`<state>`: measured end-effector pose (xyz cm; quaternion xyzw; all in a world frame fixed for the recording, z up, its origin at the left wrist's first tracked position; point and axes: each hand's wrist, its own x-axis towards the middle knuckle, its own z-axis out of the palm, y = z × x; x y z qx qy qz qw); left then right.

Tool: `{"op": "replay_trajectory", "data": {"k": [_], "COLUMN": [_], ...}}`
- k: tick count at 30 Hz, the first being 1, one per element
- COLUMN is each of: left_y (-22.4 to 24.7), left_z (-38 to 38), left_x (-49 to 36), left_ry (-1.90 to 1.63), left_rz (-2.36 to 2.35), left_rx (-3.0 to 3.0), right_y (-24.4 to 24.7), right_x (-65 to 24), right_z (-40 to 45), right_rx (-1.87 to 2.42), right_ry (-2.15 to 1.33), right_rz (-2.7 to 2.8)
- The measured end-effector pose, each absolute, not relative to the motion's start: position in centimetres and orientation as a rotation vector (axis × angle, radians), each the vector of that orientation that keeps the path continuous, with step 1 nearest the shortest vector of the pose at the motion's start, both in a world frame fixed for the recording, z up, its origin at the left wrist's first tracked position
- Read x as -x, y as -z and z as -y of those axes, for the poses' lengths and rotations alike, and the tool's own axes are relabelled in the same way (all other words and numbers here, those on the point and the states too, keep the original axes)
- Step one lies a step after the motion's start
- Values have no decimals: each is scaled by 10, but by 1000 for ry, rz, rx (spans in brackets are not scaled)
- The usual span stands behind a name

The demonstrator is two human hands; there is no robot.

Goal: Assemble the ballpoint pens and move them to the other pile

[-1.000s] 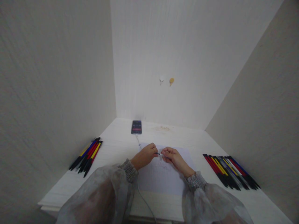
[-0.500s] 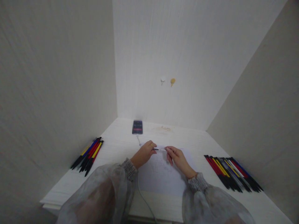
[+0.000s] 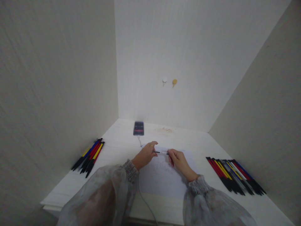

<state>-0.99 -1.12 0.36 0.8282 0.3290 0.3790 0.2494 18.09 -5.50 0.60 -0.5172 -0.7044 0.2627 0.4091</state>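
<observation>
A slim pen with a white middle and dark ends (image 3: 162, 152) lies level between my two hands, above a white sheet of paper (image 3: 162, 179) with faint marks. My left hand (image 3: 147, 154) pinches its left end between thumb and a finger, with the index finger raised; a ring shows on this hand. The right end is in the closed fingertips of my right hand (image 3: 178, 160). Small details of the pen are too blurred to make out.
Several coloured pens with black caps (image 3: 89, 157) lie at the left, and several more (image 3: 235, 175) at the right. A phone (image 3: 138, 128) with a white cable (image 3: 145, 202) is at the back. Two hooks (image 3: 174, 82) are on the back wall.
My left index finger has lifted. My right fingers have closed more around the pen's right end, and the pen sits slightly lower, with more of its length showing.
</observation>
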Motion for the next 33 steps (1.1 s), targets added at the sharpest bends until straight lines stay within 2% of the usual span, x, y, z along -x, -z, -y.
{"op": "replay_trajectory", "data": {"k": [6, 12, 17, 22, 26, 33], "left_y": [-9, -7, -1, -2, 0, 0], "left_z": [13, 13, 9, 11, 10, 9], "left_x": [11, 10, 10, 9, 10, 9], "left_ry": [-977, -984, -1021, -1016, -1011, -1082], "left_rz": [-947, -929, -925, -883, -901, -850], "left_rx": [-2265, -2271, -2243, -2250, -2305, -2463], "right_y": [-6, -3, -8, -7, -7, 0], "right_x": [-184, -185, -186, -185, -184, -177], "right_z": [53, 54, 54, 55, 56, 54], "right_rx": [1155, 1318, 1122, 1251, 1152, 1299], "right_ry": [-576, -619, -473, -559, -524, -909], "right_rz": [1743, 1785, 1813, 1815, 1843, 1736]}}
